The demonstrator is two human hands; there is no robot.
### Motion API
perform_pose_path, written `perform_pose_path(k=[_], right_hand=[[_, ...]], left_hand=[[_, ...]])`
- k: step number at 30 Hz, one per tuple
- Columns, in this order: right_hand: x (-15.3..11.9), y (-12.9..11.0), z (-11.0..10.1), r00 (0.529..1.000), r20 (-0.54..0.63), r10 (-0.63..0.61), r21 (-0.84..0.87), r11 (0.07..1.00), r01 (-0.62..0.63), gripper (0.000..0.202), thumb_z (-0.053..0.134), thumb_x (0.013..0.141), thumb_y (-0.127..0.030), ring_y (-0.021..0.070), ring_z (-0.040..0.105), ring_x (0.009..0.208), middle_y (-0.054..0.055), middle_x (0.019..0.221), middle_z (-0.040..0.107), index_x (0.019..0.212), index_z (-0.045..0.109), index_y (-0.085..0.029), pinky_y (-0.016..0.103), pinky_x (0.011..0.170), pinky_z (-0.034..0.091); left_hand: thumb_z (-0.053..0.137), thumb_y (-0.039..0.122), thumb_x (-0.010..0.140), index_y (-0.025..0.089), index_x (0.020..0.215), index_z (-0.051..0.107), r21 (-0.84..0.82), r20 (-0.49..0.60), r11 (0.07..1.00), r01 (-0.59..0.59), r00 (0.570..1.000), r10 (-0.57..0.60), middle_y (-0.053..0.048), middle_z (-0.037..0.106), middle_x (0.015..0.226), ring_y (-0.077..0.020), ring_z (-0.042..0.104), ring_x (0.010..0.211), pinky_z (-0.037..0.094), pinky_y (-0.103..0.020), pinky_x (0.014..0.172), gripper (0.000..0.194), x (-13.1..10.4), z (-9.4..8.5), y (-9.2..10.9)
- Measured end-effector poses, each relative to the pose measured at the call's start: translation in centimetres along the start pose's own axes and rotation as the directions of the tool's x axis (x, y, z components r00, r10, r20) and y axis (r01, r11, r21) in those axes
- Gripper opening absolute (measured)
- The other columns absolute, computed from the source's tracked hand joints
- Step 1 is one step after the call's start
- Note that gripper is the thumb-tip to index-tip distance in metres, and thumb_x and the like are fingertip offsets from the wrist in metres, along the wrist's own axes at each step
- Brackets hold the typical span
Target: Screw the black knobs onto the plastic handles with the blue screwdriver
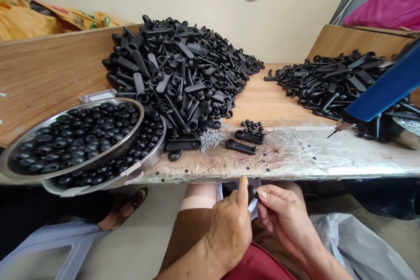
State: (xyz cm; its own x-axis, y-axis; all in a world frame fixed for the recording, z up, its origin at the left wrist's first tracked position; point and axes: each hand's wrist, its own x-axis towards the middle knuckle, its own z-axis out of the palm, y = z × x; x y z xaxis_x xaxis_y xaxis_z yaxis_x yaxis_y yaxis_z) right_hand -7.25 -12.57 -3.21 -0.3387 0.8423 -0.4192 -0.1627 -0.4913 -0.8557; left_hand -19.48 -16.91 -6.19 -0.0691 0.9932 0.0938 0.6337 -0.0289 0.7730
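Note:
Below the table's front edge, over my lap, both hands meet at a black rounded plastic part (pixel 252 193), mostly covered by fingers. My left hand (pixel 231 225) is closed around it, index finger extended along its side. The thumb and fingers of my right hand (pixel 284 210) pinch its right end. On the table just ahead lie a black crank handle (pixel 241 146) and another behind it, beside a small cluster of black knobs (pixel 252 125). A little pile of silvery metal pins (pixel 211 139) sits to their left.
A tall heap of black crank handles (pixel 183 70) fills the table's middle-left; a second heap (pixel 334 78) lies right. Two overlapping metal bowls (pixel 141 111) hold black knobs at left. A blue needle-tipped tool (pixel 380 92) juts in from the right. Another person's foot (pixel 114 218) shows lower left.

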Motion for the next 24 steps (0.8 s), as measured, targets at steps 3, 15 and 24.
perform_pose_path(k=[3,15,24], right_hand=[[1.1,-1.4,-0.4,0.999,0.026,-0.024,-0.001,1.000,0.024,0.048,0.077,0.058,-0.057,0.0072,0.042,0.034,-0.001,0.042,0.052,0.063,0.061,-0.013,0.018,0.035,0.033],[2.6,-4.9,-4.4,0.602,0.612,-0.513,-0.601,0.193,0.775,0.021,0.051,0.092,-0.031,0.0137,0.062,0.062,0.004,0.071,0.068,0.100,0.068,-0.021,0.022,0.058,0.048],[6.1,-8.1,-10.9,0.806,0.226,-0.547,-0.935,0.110,0.337,0.030,0.049,0.088,-0.047,0.0183,0.069,0.062,0.002,0.073,0.072,0.086,0.069,-0.025,0.022,0.055,0.051]], left_hand=[[0.035,0.017,0.085,0.005,0.135,0.045,-0.116,0.044,0.991,0.064,0.997,-0.059,-0.018,0.070,0.093,-0.0304,0.066,0.083,0.050,-0.041,0.079,0.053,1.6,0.0,0.6],[0.058,0.022,0.075,0.018,0.136,0.047,-0.531,0.384,0.766,0.363,0.909,-0.165,-0.003,0.070,0.081,-0.0218,0.067,0.079,0.051,-0.026,0.067,0.062,4.5,-0.6,0.7],[0.039,0.013,0.083,0.012,0.116,0.061,0.300,-0.044,0.876,-0.379,0.911,0.409,-0.014,0.064,0.112,-0.0294,0.056,0.106,0.047,-0.044,0.091,0.040,9.9,-4.3,-0.4]])
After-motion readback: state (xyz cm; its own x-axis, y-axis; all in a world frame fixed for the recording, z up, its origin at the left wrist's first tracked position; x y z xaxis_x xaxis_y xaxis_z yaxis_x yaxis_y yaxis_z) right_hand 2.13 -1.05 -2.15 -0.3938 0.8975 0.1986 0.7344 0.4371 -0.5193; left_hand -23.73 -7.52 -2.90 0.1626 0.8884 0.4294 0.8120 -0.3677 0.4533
